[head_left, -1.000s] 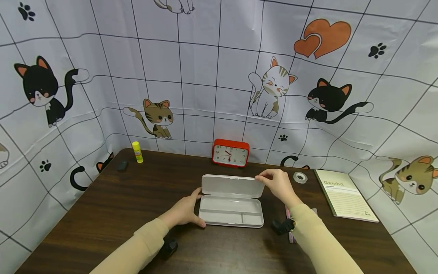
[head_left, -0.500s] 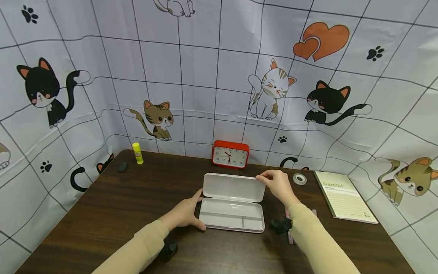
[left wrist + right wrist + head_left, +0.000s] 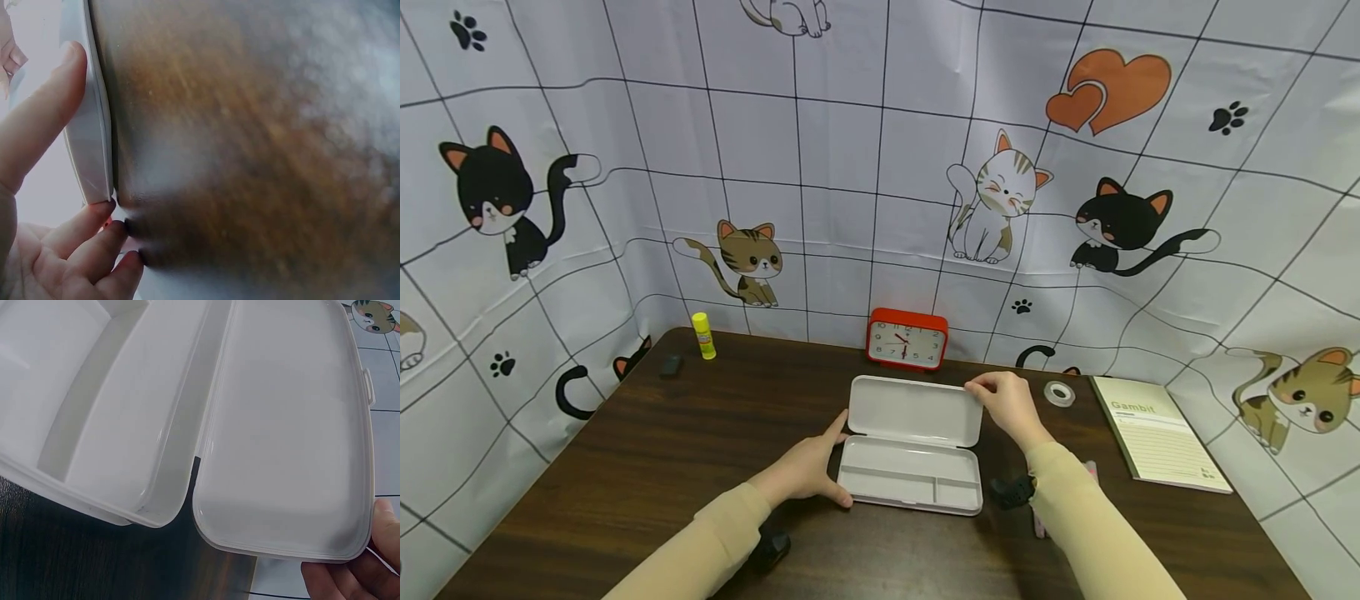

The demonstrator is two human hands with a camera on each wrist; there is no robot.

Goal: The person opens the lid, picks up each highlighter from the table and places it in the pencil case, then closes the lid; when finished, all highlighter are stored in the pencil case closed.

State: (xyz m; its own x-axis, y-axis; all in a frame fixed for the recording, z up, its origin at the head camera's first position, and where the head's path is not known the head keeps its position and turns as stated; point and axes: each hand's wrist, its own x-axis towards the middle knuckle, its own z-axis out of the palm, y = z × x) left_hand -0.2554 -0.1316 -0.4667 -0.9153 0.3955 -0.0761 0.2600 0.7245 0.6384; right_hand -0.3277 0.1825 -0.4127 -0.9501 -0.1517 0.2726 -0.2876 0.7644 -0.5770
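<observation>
In the head view a white pencil case (image 3: 895, 457) lies unfolded in the middle of the desk, its compartments bare. My left hand (image 3: 801, 468) holds the left end of its base, thumb at the front corner and fingers behind. In the left wrist view that hand (image 3: 47, 181) spans the case's edge (image 3: 90, 144). With thumb and fingertips my right hand (image 3: 1009, 407) pinches the upper right corner of the raised lid (image 3: 916, 412). In the right wrist view the lid (image 3: 284, 425) leans back from the base, the right hand (image 3: 356, 572) at its corner.
A red clock (image 3: 907, 339) stands behind the case. Back left are a yellow glue stick (image 3: 703, 336) and a small dark block (image 3: 671, 366). To the right lie a tape roll (image 3: 1059, 394) and a notebook (image 3: 1159, 433). A pink item (image 3: 1039, 525) is partly hidden by the right forearm.
The pencil case has shifted slightly toward me and to the right, and more of the lid's inside shows. Both hands keep their hold on it.
</observation>
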